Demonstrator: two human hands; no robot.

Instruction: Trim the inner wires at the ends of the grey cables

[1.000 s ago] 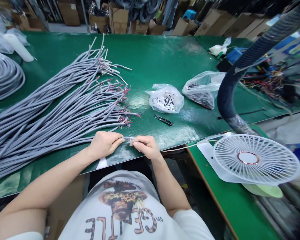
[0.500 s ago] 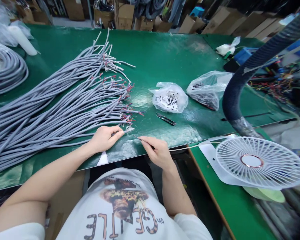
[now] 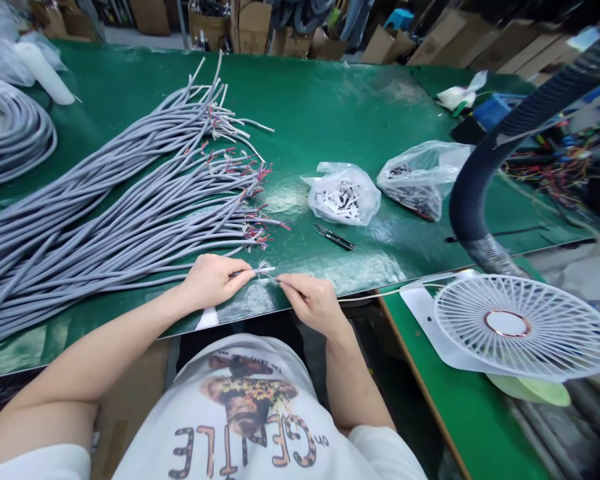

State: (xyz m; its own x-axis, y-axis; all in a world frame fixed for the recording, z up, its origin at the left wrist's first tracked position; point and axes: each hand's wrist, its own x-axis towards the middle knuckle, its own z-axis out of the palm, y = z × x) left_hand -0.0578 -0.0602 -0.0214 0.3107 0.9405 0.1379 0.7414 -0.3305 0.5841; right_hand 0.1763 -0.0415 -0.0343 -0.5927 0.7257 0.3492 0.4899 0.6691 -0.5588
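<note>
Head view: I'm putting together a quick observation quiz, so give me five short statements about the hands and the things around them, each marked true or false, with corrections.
1. The left hand grips a cable near its stripped end. True.
2. The right hand lies flat on the table. False: it pinches a slim object close to the stripped end.
3. The small snips lie on the table. True.
4. The fan has a black grille. False: its grille is white.
5. A coil of grey cable sits at the view's left edge. True.
</note>
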